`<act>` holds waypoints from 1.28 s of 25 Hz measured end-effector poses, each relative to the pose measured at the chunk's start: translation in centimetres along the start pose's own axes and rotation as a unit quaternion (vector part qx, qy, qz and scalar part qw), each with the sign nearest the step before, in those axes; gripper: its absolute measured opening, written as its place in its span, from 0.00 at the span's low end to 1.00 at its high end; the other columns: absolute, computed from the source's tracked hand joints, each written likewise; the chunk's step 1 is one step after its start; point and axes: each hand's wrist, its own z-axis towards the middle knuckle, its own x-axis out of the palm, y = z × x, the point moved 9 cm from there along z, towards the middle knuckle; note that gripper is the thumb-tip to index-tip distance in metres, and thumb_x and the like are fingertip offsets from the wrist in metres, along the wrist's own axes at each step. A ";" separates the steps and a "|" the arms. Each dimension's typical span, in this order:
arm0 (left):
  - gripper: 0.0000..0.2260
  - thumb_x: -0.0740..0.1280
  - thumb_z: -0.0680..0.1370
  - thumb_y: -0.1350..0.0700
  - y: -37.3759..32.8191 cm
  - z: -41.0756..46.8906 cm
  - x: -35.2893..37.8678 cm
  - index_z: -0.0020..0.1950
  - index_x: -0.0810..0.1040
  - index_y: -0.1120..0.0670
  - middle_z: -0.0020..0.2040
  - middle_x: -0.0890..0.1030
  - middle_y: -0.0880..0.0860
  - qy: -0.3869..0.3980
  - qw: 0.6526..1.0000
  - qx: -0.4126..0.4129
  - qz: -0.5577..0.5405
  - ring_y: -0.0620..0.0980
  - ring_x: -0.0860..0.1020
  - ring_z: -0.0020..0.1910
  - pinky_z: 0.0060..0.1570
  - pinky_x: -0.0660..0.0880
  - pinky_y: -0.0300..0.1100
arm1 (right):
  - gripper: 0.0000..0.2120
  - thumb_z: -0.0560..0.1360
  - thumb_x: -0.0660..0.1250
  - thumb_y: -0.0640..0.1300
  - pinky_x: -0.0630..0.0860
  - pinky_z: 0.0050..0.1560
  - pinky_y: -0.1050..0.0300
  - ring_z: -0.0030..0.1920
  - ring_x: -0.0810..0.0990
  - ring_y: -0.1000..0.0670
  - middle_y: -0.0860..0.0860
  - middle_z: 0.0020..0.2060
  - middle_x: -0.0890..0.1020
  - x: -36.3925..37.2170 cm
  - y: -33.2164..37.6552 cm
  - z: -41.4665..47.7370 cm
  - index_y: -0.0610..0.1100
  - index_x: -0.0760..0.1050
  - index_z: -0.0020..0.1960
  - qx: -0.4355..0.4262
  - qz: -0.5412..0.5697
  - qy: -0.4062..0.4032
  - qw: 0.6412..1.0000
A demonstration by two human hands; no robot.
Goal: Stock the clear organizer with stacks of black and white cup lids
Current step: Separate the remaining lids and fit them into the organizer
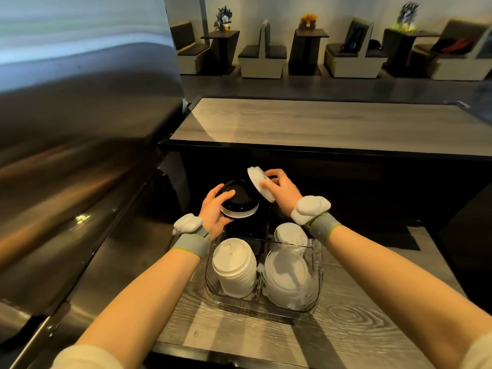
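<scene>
Left hand (214, 209): grip wide, fingers curled round the rim of a black lid stack (239, 198), which is held above the far-left compartment of the clear organizer (318, 288).

Right hand (281, 189): grip narrow, a tilted white lid (259, 183) pinched at its edge, just beside the black stack.

White lid stacks (234, 265) are seen in the other three compartments. The organizer is set on the wood-grain surface (359, 328).

Over the clear organizer (316, 302) on the wood-grain counter (372, 328), the left hand (214, 209) grips a black lid stack (239, 199); the right hand (279, 189) pinches a tilted white lid (259, 183).
</scene>
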 end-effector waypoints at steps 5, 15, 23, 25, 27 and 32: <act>0.24 0.64 0.77 0.62 0.2 0.4 0.3 0.73 0.65 0.52 0.70 0.71 0.56 -0.004 1.000 -0.003 0.011 0.56 0.72 0.66 0.50 0.76 0.49 | 0.27 0.71 0.67 0.56 0.64 0.64 0.48 0.65 0.68 0.39 0.41 0.63 0.72 -3.6 -6.0 -0.8 0.46 0.66 0.66 0.083 -0.401 0.059 0.910; 0.24 0.65 0.77 0.60 0.2 -0.3 0.8 0.73 0.66 0.50 0.70 0.72 0.56 0.005 0.999 -0.020 0.044 0.54 0.74 0.61 0.41 0.77 0.44 | 0.21 0.74 0.63 0.56 0.67 0.61 0.50 0.59 0.75 0.41 0.42 0.57 0.78 -1.4 -6.0 -0.7 0.42 0.76 0.57 -0.003 -0.491 0.070 0.869; 0.20 0.62 0.80 0.53 -0.6 -1.7 1.7 0.72 0.66 0.50 0.65 0.75 0.55 0.028 0.997 0.002 0.071 0.55 0.76 0.60 0.45 0.77 0.46 | 0.34 0.70 0.71 0.52 0.65 0.68 0.54 0.69 0.65 0.45 0.44 0.67 0.69 3.6 2.2 -2.0 0.47 0.62 0.72 -0.120 -0.198 0.125 0.965; 0.20 0.56 0.81 0.46 -0.3 -2.2 1.8 0.71 0.68 0.52 0.57 0.80 0.55 0.047 0.999 -0.022 0.009 0.53 0.78 0.55 0.49 0.77 0.48 | 0.31 0.71 0.71 0.51 0.68 0.64 0.56 0.67 0.69 0.45 0.43 0.65 0.71 3.0 2.2 -1.4 0.46 0.65 0.70 -0.107 -0.129 0.092 0.981; 0.18 0.54 0.82 0.47 -0.3 -2.4 1.4 0.67 0.72 0.54 0.53 0.81 0.54 0.046 0.998 -0.031 -0.026 0.51 0.78 0.54 0.49 0.76 0.47 | 0.28 0.72 0.70 0.48 0.69 0.61 0.58 0.66 0.72 0.45 0.42 0.65 0.72 3.0 1.8 -1.1 0.44 0.66 0.69 -0.071 -0.044 0.088 0.993; 0.21 0.61 0.78 0.64 -1.5 -1.6 -1.8 0.71 0.68 0.54 0.65 0.73 0.57 -0.045 0.998 0.019 0.034 0.57 0.73 0.64 0.40 0.75 0.43 | 0.22 0.75 0.66 0.47 0.71 0.52 0.58 0.64 0.73 0.42 0.40 0.64 0.73 2.7 0.2 0.1 0.45 0.67 0.67 0.017 0.050 0.049 0.997</act>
